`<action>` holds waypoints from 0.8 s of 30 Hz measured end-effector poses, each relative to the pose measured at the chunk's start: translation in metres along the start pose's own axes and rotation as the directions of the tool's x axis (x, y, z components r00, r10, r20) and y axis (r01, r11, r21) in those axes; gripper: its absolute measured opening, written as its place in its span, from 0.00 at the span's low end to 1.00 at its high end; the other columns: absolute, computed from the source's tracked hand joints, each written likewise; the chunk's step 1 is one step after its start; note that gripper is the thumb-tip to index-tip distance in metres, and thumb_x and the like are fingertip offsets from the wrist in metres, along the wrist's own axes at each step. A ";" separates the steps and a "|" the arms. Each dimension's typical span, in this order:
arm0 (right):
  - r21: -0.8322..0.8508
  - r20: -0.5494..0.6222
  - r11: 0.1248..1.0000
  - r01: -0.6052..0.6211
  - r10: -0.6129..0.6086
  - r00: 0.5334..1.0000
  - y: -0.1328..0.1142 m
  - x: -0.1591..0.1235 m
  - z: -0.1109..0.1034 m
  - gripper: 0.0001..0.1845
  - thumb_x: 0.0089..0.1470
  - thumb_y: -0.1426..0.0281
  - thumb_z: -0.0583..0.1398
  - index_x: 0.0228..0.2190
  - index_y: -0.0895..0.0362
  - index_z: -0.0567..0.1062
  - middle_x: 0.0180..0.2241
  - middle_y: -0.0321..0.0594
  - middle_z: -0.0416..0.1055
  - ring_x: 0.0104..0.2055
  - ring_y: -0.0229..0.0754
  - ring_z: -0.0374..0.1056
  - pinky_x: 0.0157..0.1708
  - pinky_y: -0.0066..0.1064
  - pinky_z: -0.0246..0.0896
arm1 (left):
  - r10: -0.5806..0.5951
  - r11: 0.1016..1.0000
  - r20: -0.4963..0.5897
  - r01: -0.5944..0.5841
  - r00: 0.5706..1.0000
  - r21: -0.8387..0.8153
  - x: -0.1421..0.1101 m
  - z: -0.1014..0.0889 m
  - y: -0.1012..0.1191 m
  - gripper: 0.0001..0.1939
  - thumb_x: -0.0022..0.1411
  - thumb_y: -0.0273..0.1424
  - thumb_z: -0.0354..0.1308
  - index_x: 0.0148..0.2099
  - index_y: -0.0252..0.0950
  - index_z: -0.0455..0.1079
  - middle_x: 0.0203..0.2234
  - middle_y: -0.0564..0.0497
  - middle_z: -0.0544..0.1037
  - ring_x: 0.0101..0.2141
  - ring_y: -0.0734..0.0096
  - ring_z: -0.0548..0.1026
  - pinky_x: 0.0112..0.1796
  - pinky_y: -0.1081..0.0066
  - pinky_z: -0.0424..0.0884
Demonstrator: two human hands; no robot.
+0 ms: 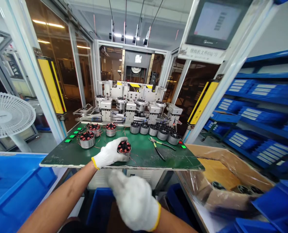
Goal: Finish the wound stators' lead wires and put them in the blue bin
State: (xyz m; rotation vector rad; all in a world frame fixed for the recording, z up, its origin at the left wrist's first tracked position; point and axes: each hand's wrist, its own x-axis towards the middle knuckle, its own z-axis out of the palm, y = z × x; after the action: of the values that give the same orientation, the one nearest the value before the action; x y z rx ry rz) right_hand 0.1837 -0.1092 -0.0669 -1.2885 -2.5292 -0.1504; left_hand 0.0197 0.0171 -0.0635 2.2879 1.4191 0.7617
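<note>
In a white knit glove, my left hand point(110, 152) grips a motor stator point(124, 148) near the front of the green work table point(144, 160). Red-copper windings show on top of this stator, and thin wire ends lie beside it. My right hand point(136, 199), also gloved, is in front of the table edge and below it; motion blur smears its fingers, so whether they hold anything is unclear. Diagonal pliers point(158, 149) with black and green handles lie spread on the table, right of the held stator. Several wound stators point(87, 140) stand at the left.
A row of stators with dark tops point(153, 130) lines the back right, before the winding machine point(131, 105). Green buttons point(68, 141) flank the table. A blue bin point(13, 191) is at left, a plastic-lined carton point(221, 155) at right. Yellow light-curtain posts point(52, 85) flank the opening.
</note>
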 end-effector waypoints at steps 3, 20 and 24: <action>-0.176 -0.073 0.979 -0.104 0.092 0.993 -0.006 0.021 0.026 0.28 0.64 0.65 0.40 0.63 0.50 0.51 0.63 0.44 0.52 0.30 0.45 0.69 0.26 0.37 0.66 | -0.056 0.998 0.001 0.056 0.998 -0.009 0.003 0.007 0.000 0.35 0.46 0.42 0.63 0.58 0.47 0.61 0.48 0.49 0.75 0.45 0.54 0.75 0.44 0.61 0.69; 0.640 0.287 0.569 -0.517 0.448 0.847 0.050 0.066 0.005 0.23 0.64 0.66 0.42 0.29 0.61 0.71 0.21 0.36 0.63 0.19 0.34 0.58 0.20 0.24 0.55 | -0.086 0.996 -0.021 0.086 0.996 -0.009 -0.001 0.004 0.006 0.34 0.42 0.43 0.64 0.54 0.48 0.64 0.45 0.50 0.77 0.44 0.53 0.76 0.37 0.64 0.70; 0.545 0.168 0.706 -0.452 0.436 0.884 0.060 0.057 0.005 0.22 0.64 0.66 0.41 0.36 0.61 0.72 0.28 0.42 0.69 0.24 0.36 0.64 0.24 0.25 0.59 | -0.079 0.997 -0.002 0.078 0.997 -0.022 -0.002 0.002 0.006 0.34 0.43 0.47 0.63 0.55 0.48 0.64 0.46 0.50 0.76 0.43 0.53 0.76 0.37 0.64 0.69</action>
State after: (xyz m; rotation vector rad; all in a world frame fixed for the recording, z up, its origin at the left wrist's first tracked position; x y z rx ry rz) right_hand 0.1989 -0.0286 -0.0560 -1.5658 -1.9451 0.6894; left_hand 0.0240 0.0125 -0.0627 2.2017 1.4852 0.7532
